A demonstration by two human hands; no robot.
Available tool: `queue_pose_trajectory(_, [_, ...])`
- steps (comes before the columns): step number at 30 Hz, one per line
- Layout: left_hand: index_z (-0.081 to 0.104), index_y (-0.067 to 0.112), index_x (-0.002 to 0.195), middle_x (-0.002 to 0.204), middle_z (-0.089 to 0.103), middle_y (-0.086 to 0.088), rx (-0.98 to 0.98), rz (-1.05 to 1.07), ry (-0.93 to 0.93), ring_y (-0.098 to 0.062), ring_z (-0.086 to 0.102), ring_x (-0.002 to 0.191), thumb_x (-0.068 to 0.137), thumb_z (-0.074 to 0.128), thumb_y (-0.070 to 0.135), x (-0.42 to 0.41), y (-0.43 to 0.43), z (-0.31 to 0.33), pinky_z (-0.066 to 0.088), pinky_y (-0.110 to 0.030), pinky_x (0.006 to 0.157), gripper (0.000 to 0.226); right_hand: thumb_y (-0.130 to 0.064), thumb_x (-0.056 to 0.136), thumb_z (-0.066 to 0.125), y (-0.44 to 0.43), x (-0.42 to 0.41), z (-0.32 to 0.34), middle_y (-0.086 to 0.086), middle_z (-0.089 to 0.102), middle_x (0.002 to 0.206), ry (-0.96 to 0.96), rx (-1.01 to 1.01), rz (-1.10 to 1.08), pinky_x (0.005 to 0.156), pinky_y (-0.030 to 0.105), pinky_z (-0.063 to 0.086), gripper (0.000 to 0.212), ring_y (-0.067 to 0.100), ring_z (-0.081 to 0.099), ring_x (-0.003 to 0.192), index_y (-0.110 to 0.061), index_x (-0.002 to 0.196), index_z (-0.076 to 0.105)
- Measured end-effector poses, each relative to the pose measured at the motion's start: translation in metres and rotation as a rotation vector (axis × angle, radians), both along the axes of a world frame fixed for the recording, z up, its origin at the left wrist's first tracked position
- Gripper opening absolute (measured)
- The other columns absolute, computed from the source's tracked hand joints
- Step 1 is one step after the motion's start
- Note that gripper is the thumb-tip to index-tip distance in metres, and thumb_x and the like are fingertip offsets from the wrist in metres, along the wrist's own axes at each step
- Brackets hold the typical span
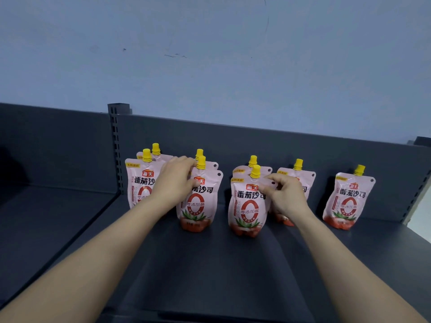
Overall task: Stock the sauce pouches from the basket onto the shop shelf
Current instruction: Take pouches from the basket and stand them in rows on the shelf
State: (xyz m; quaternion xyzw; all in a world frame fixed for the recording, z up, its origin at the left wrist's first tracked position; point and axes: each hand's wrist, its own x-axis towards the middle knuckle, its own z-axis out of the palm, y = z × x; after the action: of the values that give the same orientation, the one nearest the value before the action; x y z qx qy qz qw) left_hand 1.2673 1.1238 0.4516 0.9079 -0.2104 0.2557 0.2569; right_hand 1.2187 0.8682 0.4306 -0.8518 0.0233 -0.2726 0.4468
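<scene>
Head view of a dark grey shop shelf point(210, 264) backed by a grey panel point(256, 145) under a pale blue wall point(210, 54). A slotted upright post point(116, 145) marks the left edge of the bay; a second slotted edge point(417, 197) closes it on the right.

Pink tomato sauce pouches with yellow caps stand upright along the back of the deck in five groups. From left: a pair just right of the post, front pouch point(137, 183); a second pair, front pouch point(200, 201); a third pair, front pouch point(248, 203); a pouch point(300, 176) largely hidden by the right hand; and a single pouch point(347, 197) standing well apart near the right edge.

The left hand point(175, 180) rests on the upper left part of the second pair's front pouch, fingers curled onto its top edge beside the yellow cap point(201, 162); whether they clamp it cannot be told. The right hand point(284, 194) pinches the upper right corner of the third pair's front pouch, thumb and fingers closed on it.

Open deck lies in front of the row up to the shelf's front lip, and between the fourth group and the single pouch. The neighbouring bay point(46, 206) left of the post holds no pouches in view.
</scene>
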Motion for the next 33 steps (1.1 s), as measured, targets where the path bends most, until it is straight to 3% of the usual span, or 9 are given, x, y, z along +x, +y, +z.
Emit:
queue_pose_trajectory(3, [0.059, 0.012, 0.102, 0.091, 0.052, 0.003, 0.021, 0.028, 0.01, -0.017, 0.048, 0.089, 0.081, 0.073, 0.025, 0.004, -0.004, 0.001, 0.044, -0.035, 0.082, 0.028, -0.016, 0.082, 0.074, 0.001, 0.003, -0.001, -0.009, 0.069, 0.082, -0.022, -0.002, -0.034, 0.074, 0.031, 0.052, 0.011, 0.017, 0.065, 0.084, -0.027, 0.082, 0.071])
queue_pose_trajectory(6, [0.059, 0.012, 0.104, 0.096, 0.057, 0.0, 0.041, 0.051, 0.009, -0.018, 0.047, 0.09, 0.082, 0.073, 0.026, 0.005, -0.007, 0.001, 0.043, -0.036, 0.085, 0.03, -0.015, 0.083, 0.073, 0.0, 0.004, -0.002, -0.01, 0.067, 0.079, -0.037, 0.005, -0.063, 0.068, 0.022, 0.047, 0.007, 0.014, 0.061, 0.08, -0.02, 0.088, 0.074])
queue_pose_trajectory(11, [0.058, 0.013, 0.112, 0.104, 0.062, -0.003, 0.066, 0.072, 0.003, -0.021, 0.053, 0.098, 0.083, 0.071, 0.027, 0.004, -0.007, -0.002, 0.045, -0.037, 0.09, 0.034, -0.016, 0.084, 0.072, 0.005, 0.003, -0.003, -0.006, 0.068, 0.081, -0.048, -0.002, -0.101, 0.071, 0.029, 0.048, 0.008, 0.015, 0.061, 0.079, -0.017, 0.092, 0.074])
queue_pose_trajectory(15, [0.057, 0.014, 0.116, 0.107, 0.062, -0.003, 0.109, 0.092, -0.028, -0.022, 0.053, 0.102, 0.083, 0.071, 0.029, 0.0, -0.004, -0.001, 0.042, -0.036, 0.091, 0.039, -0.021, 0.085, 0.071, 0.005, -0.001, -0.002, -0.005, 0.066, 0.079, -0.047, -0.082, -0.114, 0.064, 0.028, 0.045, 0.005, 0.017, 0.059, 0.077, -0.019, 0.09, 0.071])
queue_pose_trajectory(17, [0.055, 0.015, 0.113, 0.105, 0.061, -0.004, 0.133, 0.094, -0.046, -0.022, 0.052, 0.1, 0.083, 0.071, 0.026, -0.004, -0.005, 0.001, 0.041, -0.035, 0.087, 0.036, -0.025, 0.085, 0.07, 0.005, -0.005, -0.002, -0.006, 0.064, 0.084, -0.048, -0.157, -0.134, 0.063, 0.027, 0.041, 0.014, 0.015, 0.057, 0.078, -0.019, 0.098, 0.07])
queue_pose_trajectory(20, [0.049, 0.013, 0.115, 0.107, 0.059, -0.006, 0.166, 0.099, -0.037, -0.024, 0.051, 0.102, 0.084, 0.068, 0.021, -0.009, -0.008, 0.003, 0.039, -0.033, 0.086, 0.037, -0.03, 0.086, 0.068, 0.007, -0.012, -0.001, -0.001, 0.062, 0.105, -0.027, -0.314, -0.192, 0.069, 0.027, 0.039, 0.036, 0.018, 0.057, 0.092, -0.02, 0.12, 0.063])
queue_pose_trajectory(24, [0.029, 0.008, 0.145, 0.139, 0.047, -0.01, 0.207, 0.122, -0.031, -0.026, 0.04, 0.13, 0.086, 0.067, 0.021, -0.017, -0.008, 0.006, 0.033, -0.036, 0.108, 0.071, -0.037, 0.083, 0.068, 0.015, -0.024, 0.005, 0.005, 0.051, 0.125, -0.128, -0.416, -0.314, 0.076, 0.031, 0.042, 0.056, 0.022, 0.05, 0.115, -0.018, 0.133, 0.051])
queue_pose_trajectory(28, [0.023, 0.007, 0.149, 0.154, 0.031, -0.009, 0.279, 0.159, -0.096, -0.025, 0.02, 0.145, 0.092, 0.058, 0.019, -0.035, -0.001, 0.01, 0.017, -0.035, 0.117, 0.067, -0.032, 0.082, 0.067, 0.032, -0.036, 0.017, 0.012, 0.054, 0.128, -0.426, -0.523, -0.316, 0.092, 0.043, 0.044, 0.053, 0.029, 0.05, 0.118, -0.011, 0.129, 0.054])
queue_pose_trajectory(33, [0.024, 0.007, 0.148, 0.158, 0.022, -0.01, 0.463, 0.278, -0.167, -0.026, 0.012, 0.148, 0.093, 0.055, 0.025, -0.065, 0.024, 0.012, 0.009, -0.038, 0.119, 0.066, -0.028, 0.084, 0.067, 0.075, -0.047, 0.027, 0.01, 0.046, 0.145, -0.452, -0.65, -0.159, 0.105, 0.045, 0.036, 0.056, 0.029, 0.041, 0.134, -0.014, 0.136, 0.05])
